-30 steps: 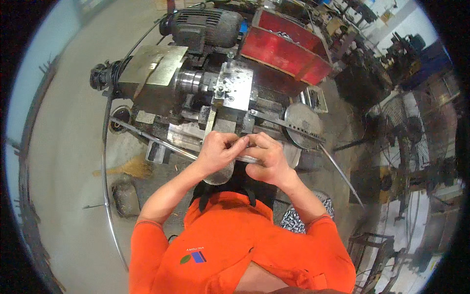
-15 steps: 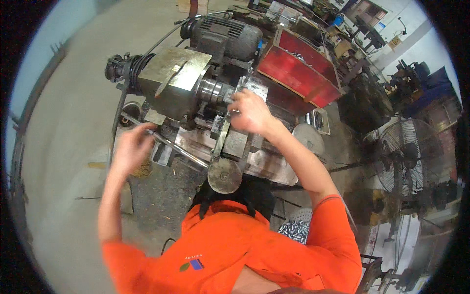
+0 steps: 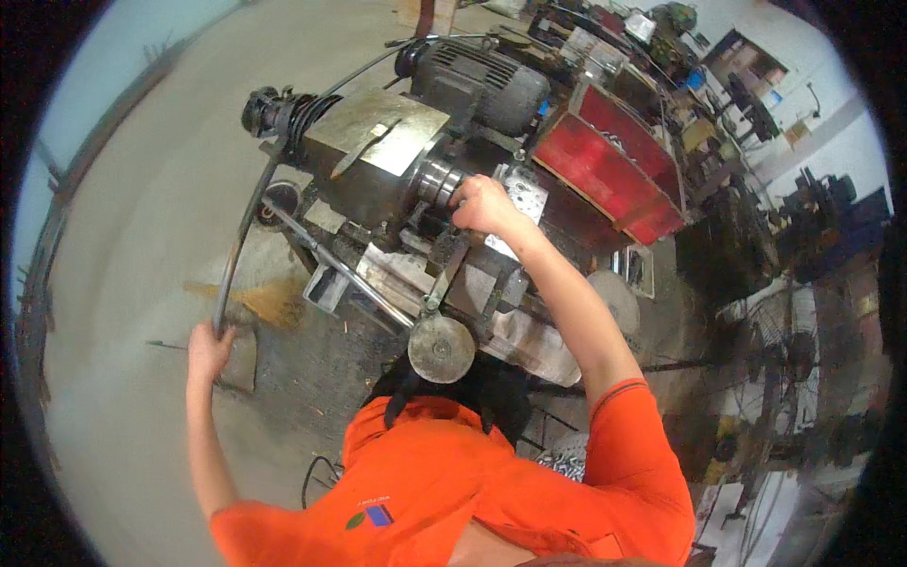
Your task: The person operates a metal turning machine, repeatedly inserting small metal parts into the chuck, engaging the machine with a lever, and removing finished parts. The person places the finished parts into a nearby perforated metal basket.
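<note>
My left hand point(image 3: 207, 352) is closed round the lower end of a long dark lever point(image 3: 242, 230), which runs up behind the small lathe. At the lathe's spindle nose point(image 3: 438, 180), my right hand point(image 3: 484, 203) has its fingers curled in; whatever lies between them is hidden. The spindle comes out of the headstock point(image 3: 354, 194), whose top bears a flat metal plate point(image 3: 408, 139). Below the right hand are the cross slide and a round metal disc point(image 3: 441, 349). A shiny steel bar point(image 3: 354, 274) slants across the machine's front.
A dark electric motor point(image 3: 482, 87) stands behind the headstock. To its right is a red open-topped metal bin point(image 3: 605, 170). Small metal parts point(image 3: 564, 465) lie in a basket by my right side. A large fan point(image 3: 770, 331) stands farther right.
My left hand has left the area by the steel bar, moved down and left, and taken hold of the lever's end. My right hand stays at the spindle. The view has shifted slightly.
</note>
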A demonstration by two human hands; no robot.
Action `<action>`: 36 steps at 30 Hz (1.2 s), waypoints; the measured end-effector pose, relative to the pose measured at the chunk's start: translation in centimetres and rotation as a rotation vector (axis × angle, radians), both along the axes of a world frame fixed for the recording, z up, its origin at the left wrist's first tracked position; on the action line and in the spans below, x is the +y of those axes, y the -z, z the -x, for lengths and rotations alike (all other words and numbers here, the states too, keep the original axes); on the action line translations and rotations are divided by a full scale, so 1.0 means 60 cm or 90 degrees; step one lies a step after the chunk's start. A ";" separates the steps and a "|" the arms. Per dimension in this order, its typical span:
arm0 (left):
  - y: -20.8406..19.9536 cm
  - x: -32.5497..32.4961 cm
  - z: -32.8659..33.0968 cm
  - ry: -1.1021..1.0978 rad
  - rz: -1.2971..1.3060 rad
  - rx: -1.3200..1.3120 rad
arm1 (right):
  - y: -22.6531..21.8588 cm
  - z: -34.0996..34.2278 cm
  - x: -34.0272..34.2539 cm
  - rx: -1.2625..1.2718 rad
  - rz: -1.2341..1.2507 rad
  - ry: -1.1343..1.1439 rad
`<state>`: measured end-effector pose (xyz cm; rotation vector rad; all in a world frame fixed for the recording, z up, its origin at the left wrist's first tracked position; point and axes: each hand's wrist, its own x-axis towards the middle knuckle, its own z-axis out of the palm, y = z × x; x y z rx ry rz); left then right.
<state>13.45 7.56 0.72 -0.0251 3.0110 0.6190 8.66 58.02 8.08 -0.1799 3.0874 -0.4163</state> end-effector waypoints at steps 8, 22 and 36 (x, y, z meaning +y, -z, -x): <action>0.030 -0.050 0.074 0.036 0.340 0.053 | 0.013 -0.010 0.006 0.128 0.027 -0.031; 0.024 -0.079 0.285 0.065 0.140 0.473 | 0.010 -0.032 0.010 0.174 -0.022 -0.063; 0.270 0.228 0.251 0.473 0.471 -0.078 | -0.012 -0.461 0.162 0.158 0.137 0.380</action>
